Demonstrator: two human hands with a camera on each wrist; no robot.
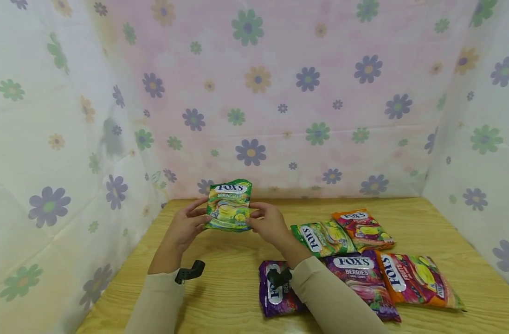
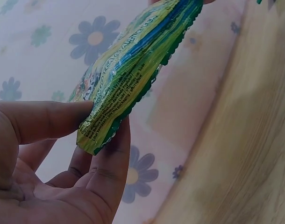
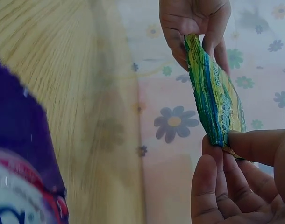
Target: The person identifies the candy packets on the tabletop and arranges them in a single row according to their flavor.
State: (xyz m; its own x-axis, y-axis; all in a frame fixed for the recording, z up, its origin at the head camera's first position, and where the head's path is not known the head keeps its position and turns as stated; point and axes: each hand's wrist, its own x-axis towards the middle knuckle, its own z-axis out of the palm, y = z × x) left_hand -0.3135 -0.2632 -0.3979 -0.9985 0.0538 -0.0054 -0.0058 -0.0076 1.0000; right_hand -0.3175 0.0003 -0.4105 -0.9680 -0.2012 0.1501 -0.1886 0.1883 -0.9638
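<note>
Both hands hold up a green candy bag [image 1: 228, 206] labelled FOX'S Spring Tea, upright above the table with its front toward the head camera. My left hand [image 1: 188, 226] pinches its left edge between thumb and fingers. On the opposite edge, my right hand [image 1: 270, 223] has a like pinch. In the left wrist view the bag's bottom seam [image 2: 119, 107] with fine print shows, the thumb on one face and fingers behind. The right wrist view shows the bag [image 3: 215, 93] stretched between the two hands.
At the right of the wooden table [image 1: 221, 287] lie another green bag [image 1: 324, 237], an orange-red bag [image 1: 364, 228], a Fruits bag [image 1: 421, 280], a purple Berries bag [image 1: 363, 283] and a second purple bag [image 1: 275, 297], partly under my right forearm. Flowered cloth [image 1: 279, 116] hangs around the table.
</note>
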